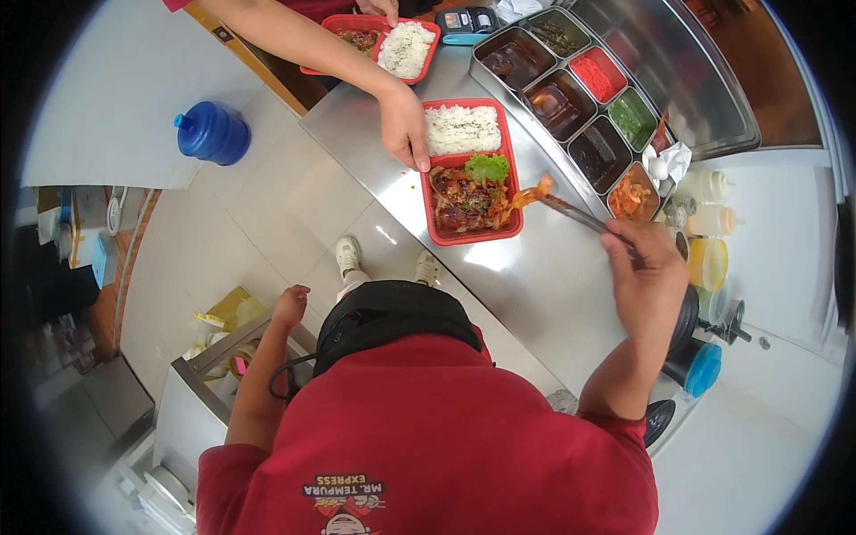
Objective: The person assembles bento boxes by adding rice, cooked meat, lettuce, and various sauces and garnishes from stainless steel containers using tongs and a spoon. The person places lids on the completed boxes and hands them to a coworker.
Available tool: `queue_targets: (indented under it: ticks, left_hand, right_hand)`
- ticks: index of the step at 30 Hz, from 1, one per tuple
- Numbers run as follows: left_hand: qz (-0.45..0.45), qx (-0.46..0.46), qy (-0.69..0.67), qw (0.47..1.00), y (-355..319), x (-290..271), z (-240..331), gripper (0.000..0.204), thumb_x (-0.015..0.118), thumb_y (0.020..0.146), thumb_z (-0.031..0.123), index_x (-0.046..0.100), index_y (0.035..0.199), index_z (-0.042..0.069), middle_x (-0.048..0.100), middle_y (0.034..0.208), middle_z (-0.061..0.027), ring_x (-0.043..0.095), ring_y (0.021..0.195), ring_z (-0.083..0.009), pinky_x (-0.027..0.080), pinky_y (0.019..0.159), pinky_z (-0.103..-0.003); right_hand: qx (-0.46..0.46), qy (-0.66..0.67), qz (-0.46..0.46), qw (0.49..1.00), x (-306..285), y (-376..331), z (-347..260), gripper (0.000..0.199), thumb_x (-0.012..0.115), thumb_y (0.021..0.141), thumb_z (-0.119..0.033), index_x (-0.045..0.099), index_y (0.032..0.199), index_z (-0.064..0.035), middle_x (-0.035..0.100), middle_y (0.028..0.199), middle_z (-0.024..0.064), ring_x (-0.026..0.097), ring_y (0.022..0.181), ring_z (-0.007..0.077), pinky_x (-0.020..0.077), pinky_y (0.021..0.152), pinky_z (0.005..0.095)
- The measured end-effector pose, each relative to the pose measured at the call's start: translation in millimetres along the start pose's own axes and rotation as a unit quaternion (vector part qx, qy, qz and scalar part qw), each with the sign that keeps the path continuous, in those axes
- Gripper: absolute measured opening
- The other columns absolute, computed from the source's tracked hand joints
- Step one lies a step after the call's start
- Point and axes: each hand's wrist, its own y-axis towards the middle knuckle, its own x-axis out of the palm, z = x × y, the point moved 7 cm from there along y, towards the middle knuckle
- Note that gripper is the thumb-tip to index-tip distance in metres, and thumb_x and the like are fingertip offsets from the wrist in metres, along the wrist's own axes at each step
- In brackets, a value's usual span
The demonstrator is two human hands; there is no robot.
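My right hand (649, 259) grips metal tongs (580, 214) over the steel counter. An orange-red strip of what looks like kimchi (532, 194) hangs from their tips at the right edge of a red bento box (515, 183). Inside that box lie white rice (464, 130) with dark flecks, glazed meat (459, 212) with sesame, and a green lettuce leaf (487, 168). Down at my left side, away from the counter, my left hand (290, 306) hangs loosely with nothing visible in it. A co-worker's hand (406, 129) touches the box's left edge.
A second red box (432, 51) is under the co-worker's other hand (379, 9). Steel topping pans (557, 100) line the right, one with kimchi (631, 198). Squeeze bottles (711, 220) stand along the wall. A blue water jug (214, 134) stands on the left.
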Motion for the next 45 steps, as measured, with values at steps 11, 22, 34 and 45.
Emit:
queue_targets:
  ticks: [11,22,34,45]
  left_hand:
    - [0.002,-0.011,-0.030,0.999,0.2,11.0,-49.6,0.021,0.047,0.077,0.007,0.060,0.093,0.008,0.060,0.088,-0.0171,0.058,0.084,-0.0304,0.046,0.073,-0.036]
    - [-0.013,-0.029,-0.017,0.999,-2.9,2.6,-31.3,0.022,0.046,0.080,0.008,0.058,0.098,0.006,0.061,0.092,-0.0142,0.059,0.086,-0.0245,0.046,0.074,-0.032]
    - [0.007,0.068,0.060,0.996,20.7,14.0,-51.1,0.021,0.045,0.080,0.014,0.061,0.093,0.008,0.061,0.091,-0.0149,0.057,0.087,-0.0321,0.045,0.078,-0.039]
    - [0.091,0.153,0.145,0.973,23.4,-58.9,43.5,0.027,0.052,0.074,0.012,0.059,0.099,0.005,0.059,0.095,-0.0144,0.054,0.091,-0.0319,0.044,0.080,-0.037]
  right_hand:
    - [0.002,-0.109,-0.058,0.992,37.5,-0.3,1.4,0.010,0.066,0.068,-0.009,0.064,0.078,-0.0072,0.058,0.073,0.0076,0.057,0.061,0.0255,0.0450,0.057,0.0323]
    - [0.040,-0.221,-0.160,0.961,100.3,-10.1,19.9,0.012,0.062,0.072,-0.017,0.063,0.074,-0.0045,0.056,0.070,0.0105,0.058,0.058,0.0286,0.0475,0.055,0.0369]
    - [0.065,-0.172,0.007,0.983,34.0,-5.7,36.6,0.016,0.061,0.075,-0.019,0.063,0.075,-0.0034,0.056,0.072,0.0147,0.058,0.064,0.0321,0.0459,0.057,0.0398]
    - [0.282,-0.344,0.004,0.896,61.2,3.7,236.4,0.023,0.045,0.081,-0.021,0.063,0.077,-0.0068,0.064,0.075,0.0118,0.063,0.069,0.0272,0.0496,0.057,0.0381]
